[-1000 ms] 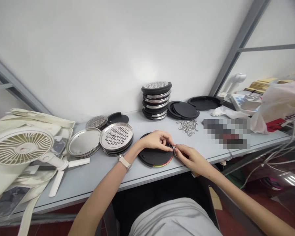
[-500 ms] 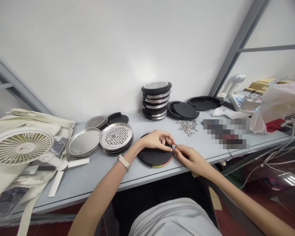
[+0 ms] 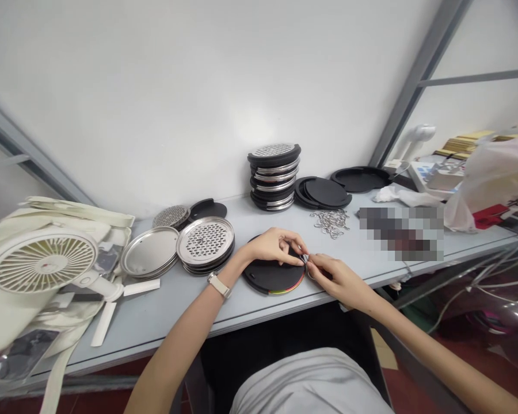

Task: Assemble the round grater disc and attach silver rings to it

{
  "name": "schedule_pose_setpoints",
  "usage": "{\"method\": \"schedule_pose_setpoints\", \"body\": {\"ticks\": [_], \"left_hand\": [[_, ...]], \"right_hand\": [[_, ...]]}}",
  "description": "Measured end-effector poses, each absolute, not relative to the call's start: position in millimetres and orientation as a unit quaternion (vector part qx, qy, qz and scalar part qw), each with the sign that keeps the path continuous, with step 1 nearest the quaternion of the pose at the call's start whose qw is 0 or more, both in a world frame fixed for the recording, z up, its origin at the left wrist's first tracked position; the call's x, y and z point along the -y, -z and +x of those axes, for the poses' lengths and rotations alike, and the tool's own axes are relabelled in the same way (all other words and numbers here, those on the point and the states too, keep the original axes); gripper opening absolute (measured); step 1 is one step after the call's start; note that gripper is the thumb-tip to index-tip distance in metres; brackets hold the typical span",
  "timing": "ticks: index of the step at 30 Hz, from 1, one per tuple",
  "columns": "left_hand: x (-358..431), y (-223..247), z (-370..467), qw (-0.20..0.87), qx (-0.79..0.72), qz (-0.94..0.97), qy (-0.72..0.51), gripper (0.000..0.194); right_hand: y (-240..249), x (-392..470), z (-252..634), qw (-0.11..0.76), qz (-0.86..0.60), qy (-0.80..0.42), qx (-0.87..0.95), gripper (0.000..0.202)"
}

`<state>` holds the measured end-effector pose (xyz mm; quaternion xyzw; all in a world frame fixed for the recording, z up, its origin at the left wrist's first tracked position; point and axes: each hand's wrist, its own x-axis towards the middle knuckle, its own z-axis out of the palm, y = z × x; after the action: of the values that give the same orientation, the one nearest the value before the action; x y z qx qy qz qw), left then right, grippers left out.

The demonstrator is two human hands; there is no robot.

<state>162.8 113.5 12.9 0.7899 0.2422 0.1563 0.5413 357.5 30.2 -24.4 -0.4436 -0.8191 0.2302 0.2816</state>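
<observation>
A black round disc (image 3: 273,278) lies flat at the table's front, a red and yellow strip along its near right rim. Over it reaches my left hand (image 3: 277,246), thumb and forefinger pinched together at the right rim. My right hand (image 3: 333,275) meets those fingertips from the other side, closed in a pinch. Between the fingertips shows a small silver metal piece (image 3: 304,259); its exact shape is mostly hidden. Behind my right hand lies a pile of small metal rings and hooks (image 3: 331,223).
Perforated metal grater discs (image 3: 205,240) and plain metal discs (image 3: 150,252) are stacked left. A tall stack of black and metal discs (image 3: 274,178) stands behind, beside black round trays (image 3: 326,192). A white fan (image 3: 43,261) lies far left; a plastic bag (image 3: 496,178) sits right.
The camera view has shifted slightly. Both hands keep their pinch at the disc's right rim, and a little more of the silver piece shows between the fingertips.
</observation>
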Motion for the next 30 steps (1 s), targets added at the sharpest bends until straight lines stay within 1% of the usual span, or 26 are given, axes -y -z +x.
{"method": "schedule_pose_setpoints", "body": {"ticks": [7, 19, 25, 30], "left_hand": [[-112.8, -14.6, 163.4, 0.545, -0.252, 0.785, -0.155, 0.041], [-112.7, -13.3, 163.3, 0.538, -0.256, 0.79, -0.144, 0.04], [-113.5, -13.6, 163.4, 0.534, -0.23, 0.798, -0.159, 0.039], [-113.8, -13.8, 163.7, 0.538, -0.241, 0.793, -0.154, 0.041]], "right_hand": [[23.7, -29.0, 356.7, 0.293, -0.443, -0.233, 0.815, 0.03], [24.6, -28.8, 356.8, 0.312, -0.454, -0.247, 0.797, 0.033], [22.3, -29.8, 353.4, 0.301, -0.459, -0.252, 0.797, 0.033], [22.2, -31.3, 352.8, 0.296, -0.473, -0.236, 0.796, 0.037]]}}
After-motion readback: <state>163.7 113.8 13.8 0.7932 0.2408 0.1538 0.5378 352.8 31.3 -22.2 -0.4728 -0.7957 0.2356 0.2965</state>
